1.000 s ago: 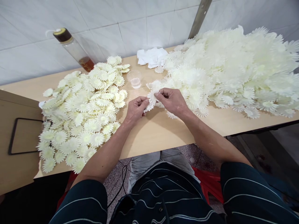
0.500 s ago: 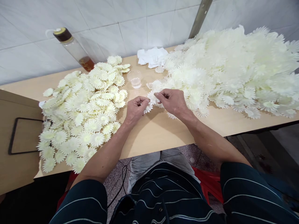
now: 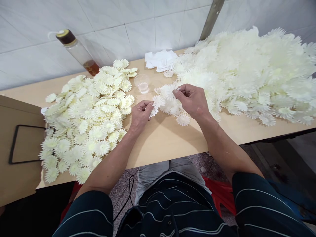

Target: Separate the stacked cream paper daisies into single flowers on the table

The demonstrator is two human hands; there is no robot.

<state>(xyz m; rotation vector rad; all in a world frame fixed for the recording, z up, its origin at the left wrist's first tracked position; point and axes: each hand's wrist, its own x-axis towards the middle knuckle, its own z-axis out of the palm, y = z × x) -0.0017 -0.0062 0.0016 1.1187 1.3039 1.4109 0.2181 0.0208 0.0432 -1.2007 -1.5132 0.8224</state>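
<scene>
Cream-white, in two heaps on the tabletop [image 3: 163,141]: left heap of flowers [image 3: 91,115] at frame left, apparently handled; right heap of flowers [image 3: 247,75] at upper right, bigger, seemingly what remains, so probably far from done. Clamped between thumb and fingers of the left hand [image 3: 140,115], left of frame centre: flower pieces [image 3: 154,112], jutting rightward. Apart from it, right of centre: right hand [image 3: 194,98], fingertips drawn together at petals [image 3: 168,92], hold on any impossible to tell.
</scene>
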